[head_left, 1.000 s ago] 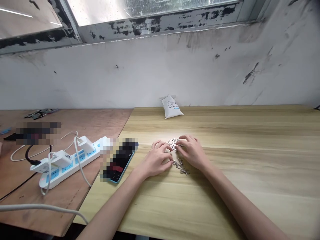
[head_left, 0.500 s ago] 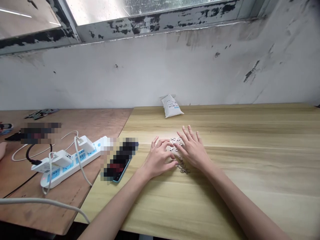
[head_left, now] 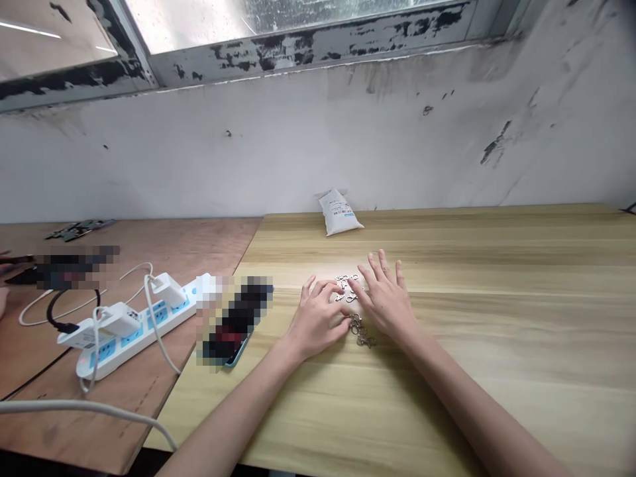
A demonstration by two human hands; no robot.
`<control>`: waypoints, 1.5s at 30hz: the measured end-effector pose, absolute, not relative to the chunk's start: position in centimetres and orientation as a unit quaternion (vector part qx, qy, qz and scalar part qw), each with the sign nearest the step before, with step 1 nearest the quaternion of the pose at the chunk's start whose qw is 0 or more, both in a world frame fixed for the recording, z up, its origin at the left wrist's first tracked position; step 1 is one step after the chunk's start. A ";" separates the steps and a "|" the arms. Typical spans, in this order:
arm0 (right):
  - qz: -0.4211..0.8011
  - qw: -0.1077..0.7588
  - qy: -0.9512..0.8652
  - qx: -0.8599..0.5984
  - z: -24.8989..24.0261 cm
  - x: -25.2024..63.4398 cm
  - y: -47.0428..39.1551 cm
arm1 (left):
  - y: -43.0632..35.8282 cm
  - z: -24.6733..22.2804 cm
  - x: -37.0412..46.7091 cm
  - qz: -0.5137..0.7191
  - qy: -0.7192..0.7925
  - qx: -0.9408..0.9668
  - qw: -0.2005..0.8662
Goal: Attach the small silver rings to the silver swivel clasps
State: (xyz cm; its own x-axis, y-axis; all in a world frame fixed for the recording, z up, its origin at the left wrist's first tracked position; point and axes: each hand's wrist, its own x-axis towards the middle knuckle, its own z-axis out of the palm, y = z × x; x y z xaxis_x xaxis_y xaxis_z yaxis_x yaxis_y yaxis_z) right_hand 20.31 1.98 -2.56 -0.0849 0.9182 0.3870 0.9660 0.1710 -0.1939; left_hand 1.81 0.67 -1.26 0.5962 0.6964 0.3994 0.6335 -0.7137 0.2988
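My left hand (head_left: 320, 319) rests on the light wooden table with its fingers bent. Its thumb and index finger are drawn together at the left side of a small heap of metal lobster clasps (head_left: 365, 341), pinching at one clasp whose shape is partly hidden. My right hand (head_left: 385, 295) lies with fingers spread and holds nothing. Its thumb reaches over a second group of shiny silver lobster clasps (head_left: 352, 298), several of them laid out between my two hands. Some of these pieces are partly covered by my fingers.
A white labelled packet (head_left: 340, 213) lies near the wall. Left of my hands is a phone (head_left: 237, 324), partly blurred. On the adjoining brown table are a power strip (head_left: 144, 324) with plugs and cables, and another person's hand (head_left: 2, 299) at the far left edge.
My left thumb and index finger have closed together beside the clasp heap. My right hand has shifted slightly to the right, fingers still spread. The view has moved a little.
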 end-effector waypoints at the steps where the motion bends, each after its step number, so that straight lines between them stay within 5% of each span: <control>1: -0.052 0.214 -0.734 -0.642 -2.5 20.3 2.0 | 0.6 -1.3 2.0 0.252 0.370 0.892 0.058; 11: -0.010 0.242 -0.743 -0.624 -2.3 20.5 1.9 | 1.0 -1.7 2.1 0.244 0.359 0.900 0.039; 20: 0.222 0.296 -0.825 -0.426 -1.7 20.2 1.2 | 1.9 -0.4 0.3 0.323 0.387 0.860 0.076; 27: 0.307 0.350 -0.786 -0.407 -1.3 20.0 0.8 | 1.7 0.3 0.2 0.356 0.388 0.845 0.091; 36: 0.087 0.388 -0.810 -0.432 -1.5 20.0 1.3 | 2.0 0.2 0.0 0.324 0.442 0.832 0.081; 45: 0.075 0.362 -0.825 -0.429 -1.2 19.7 0.4 | 2.1 0.4 -0.4 0.311 0.440 0.842 0.032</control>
